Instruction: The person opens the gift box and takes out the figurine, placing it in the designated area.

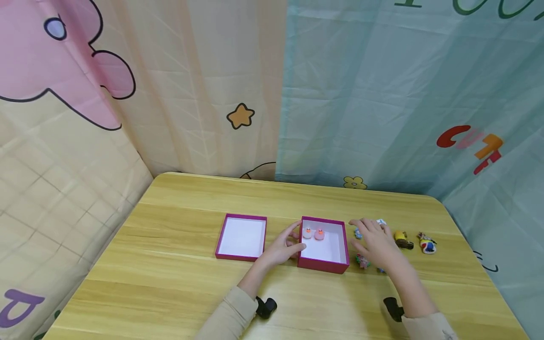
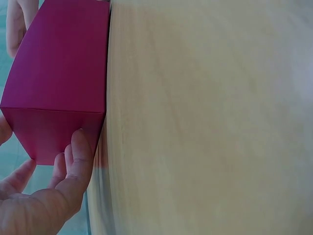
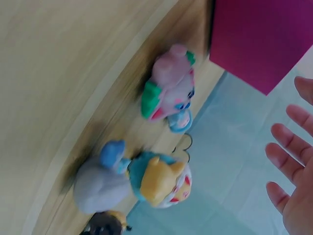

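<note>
A magenta box (image 1: 323, 270) with a white inside holds two small toy ducks, one pale duck (image 1: 307, 233) and one pink duck (image 1: 319, 234). My left hand (image 1: 279, 250) grips the box's left wall, thumb tip at the rim and fingers against the outside. In the left wrist view, that hand (image 2: 54, 196) touches the smooth box side (image 2: 58, 134). My right hand (image 1: 376, 243) hovers right of the box above several small toy figures, fingers spread and holding nothing. The right wrist view shows a pink-and-green figure (image 3: 168, 85), a yellow-and-teal figure (image 3: 159, 181) and a grey figure (image 3: 100, 183) beside this hand (image 3: 293, 161).
A shallow magenta-rimmed lid (image 1: 242, 237) lies inside-up left of the box. A yellow-and-brown figure (image 1: 402, 240) and a multicoloured figure (image 1: 427, 243) stand farther right on the wooden table (image 1: 170, 283). Printed curtains (image 1: 204, 94) hang behind the table.
</note>
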`<state>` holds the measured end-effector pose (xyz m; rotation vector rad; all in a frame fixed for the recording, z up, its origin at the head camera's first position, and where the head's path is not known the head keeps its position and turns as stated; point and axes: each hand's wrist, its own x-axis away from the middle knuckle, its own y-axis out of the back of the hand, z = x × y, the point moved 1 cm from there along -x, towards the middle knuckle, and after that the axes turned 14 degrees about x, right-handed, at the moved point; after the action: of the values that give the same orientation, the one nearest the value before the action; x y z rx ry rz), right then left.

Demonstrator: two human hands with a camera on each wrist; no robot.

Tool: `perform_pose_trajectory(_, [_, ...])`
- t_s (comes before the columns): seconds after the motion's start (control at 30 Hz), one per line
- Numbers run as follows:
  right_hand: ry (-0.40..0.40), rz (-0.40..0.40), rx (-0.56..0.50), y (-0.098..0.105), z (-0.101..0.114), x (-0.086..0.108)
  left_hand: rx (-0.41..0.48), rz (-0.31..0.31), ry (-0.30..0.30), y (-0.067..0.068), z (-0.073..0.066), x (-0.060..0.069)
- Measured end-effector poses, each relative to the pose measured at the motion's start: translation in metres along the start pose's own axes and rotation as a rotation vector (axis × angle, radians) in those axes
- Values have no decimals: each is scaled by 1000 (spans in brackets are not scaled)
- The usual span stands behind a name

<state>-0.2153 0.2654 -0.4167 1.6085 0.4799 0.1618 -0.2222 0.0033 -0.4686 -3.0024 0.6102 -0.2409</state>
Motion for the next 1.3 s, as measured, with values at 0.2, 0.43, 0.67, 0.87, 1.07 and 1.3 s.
perform_pose_trajectory(0.2, [26, -23, 15, -1, 16, -11, -5, -6, 8, -1, 0, 0])
perform_pose_trajectory(0.43, [41, -30, 21, -5, 31, -22, -2, -8, 1, 0, 0, 0])
perform_pose_trajectory(0.67, [72, -40, 41, -13, 42, -31, 0, -17, 5, -1, 0, 0])
perform_pose_trajectory(0.87, [104, -48, 89, -21, 49, -36, 6, -7, -3, 0, 0, 0])
perform_pose_trajectory(1.07, [118, -42, 125, -27, 54, -41, 21, -8, 4, 0, 0, 0])
perform_pose_trajectory(1.3, [100, -19, 166, -33, 60, -44, 23, -11, 3, -1, 1, -1])
